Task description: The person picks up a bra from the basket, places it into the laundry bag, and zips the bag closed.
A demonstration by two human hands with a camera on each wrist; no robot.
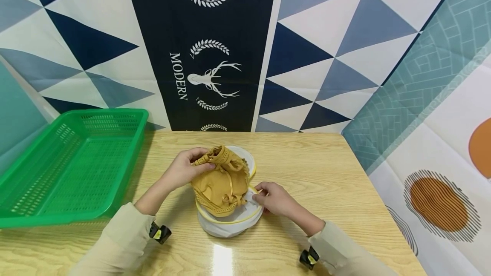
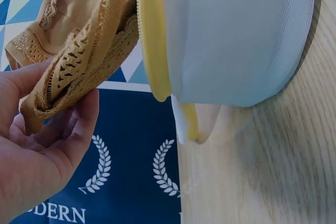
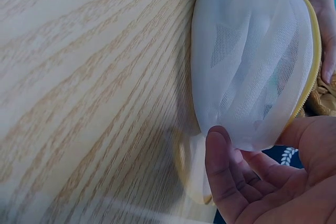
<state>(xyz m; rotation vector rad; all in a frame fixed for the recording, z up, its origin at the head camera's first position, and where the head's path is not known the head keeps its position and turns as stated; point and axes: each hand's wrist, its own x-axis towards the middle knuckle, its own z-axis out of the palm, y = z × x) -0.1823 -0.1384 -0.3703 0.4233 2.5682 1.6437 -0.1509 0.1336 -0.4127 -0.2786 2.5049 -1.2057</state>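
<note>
A mustard-yellow bra [image 1: 216, 188] with lace edging is bunched over the mouth of a white mesh laundry bag [image 1: 226, 229]. My left hand [image 1: 182, 169] grips the bra by its upper left edge, thumb in front; its perforated lace band [image 2: 73, 69] shows close up in the left wrist view. The bag stands unzipped on the table, a yellow zipper [image 2: 154, 40] round its rim. Its round lid [image 1: 241, 154] is folded back behind the bra. My right hand [image 1: 277, 199] pinches the right side of the bag's rim, thumb on the inner side and fingers outside.
A green plastic basket [image 1: 132, 156] with perforated sides stands at the left of the wooden table [image 1: 307, 165]. A patterned cloth wall [image 1: 209, 80] rises right behind the table's back edge, and another printed cloth [image 1: 422, 148] hangs along the right.
</note>
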